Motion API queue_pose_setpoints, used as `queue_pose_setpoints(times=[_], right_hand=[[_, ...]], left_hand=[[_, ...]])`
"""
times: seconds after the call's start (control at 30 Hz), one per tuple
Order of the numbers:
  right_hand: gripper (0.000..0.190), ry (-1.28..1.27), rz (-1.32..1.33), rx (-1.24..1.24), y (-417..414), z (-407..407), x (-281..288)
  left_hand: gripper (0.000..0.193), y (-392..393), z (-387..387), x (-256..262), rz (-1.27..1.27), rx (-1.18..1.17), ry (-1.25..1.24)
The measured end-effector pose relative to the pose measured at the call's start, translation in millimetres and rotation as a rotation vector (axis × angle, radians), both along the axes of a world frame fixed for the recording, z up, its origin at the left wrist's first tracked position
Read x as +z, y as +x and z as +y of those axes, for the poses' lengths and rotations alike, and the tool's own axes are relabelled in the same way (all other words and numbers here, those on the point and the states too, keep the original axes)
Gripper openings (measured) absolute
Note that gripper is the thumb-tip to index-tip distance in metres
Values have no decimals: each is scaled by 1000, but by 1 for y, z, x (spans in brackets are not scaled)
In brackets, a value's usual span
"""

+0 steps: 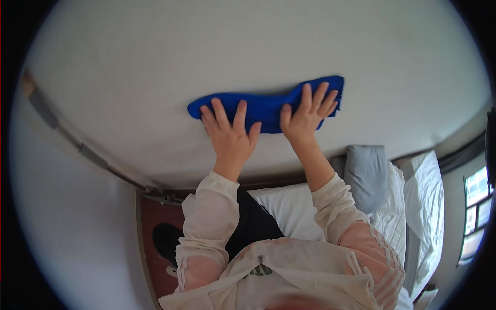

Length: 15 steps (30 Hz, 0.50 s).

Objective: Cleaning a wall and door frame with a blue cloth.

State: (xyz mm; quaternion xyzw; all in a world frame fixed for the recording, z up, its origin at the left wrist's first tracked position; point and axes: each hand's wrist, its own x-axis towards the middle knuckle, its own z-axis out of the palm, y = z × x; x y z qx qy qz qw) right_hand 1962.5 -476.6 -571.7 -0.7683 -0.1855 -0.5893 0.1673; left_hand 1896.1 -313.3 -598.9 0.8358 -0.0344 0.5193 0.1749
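Note:
A blue cloth point(267, 110) lies folded and stretched sideways against a pale wall point(240, 46). My left hand point(231, 126) presses flat on the cloth's left part, fingers spread. Further right and a little higher, my right hand point(308, 112) rests on the other part, its fingertips near the frayed right edge. Both palms face the wall, with the cloth pinned beneath them. A raised fold runs along the cloth between the hands.
Below the wall stands a bed with a white sheet point(288, 203), a grey pillow point(364, 176) and white bedding point(424, 217). A window point(474, 217) is at the far right. Reddish floor point(157, 255) and a dark shoe point(166, 240) show at lower left, beside another pale wall point(77, 217).

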Motion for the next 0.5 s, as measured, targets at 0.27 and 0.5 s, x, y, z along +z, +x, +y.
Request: queue_pose_setpoints(times=[0.27,0.5], right_hand=[[56,-125,-27,-6,-29,130,59],[48,-345,-98,95,-48,214,5]], left_hand=[[63,1,124,82,-269,236,64],[61,-20,207,10,-255,393,-60]])
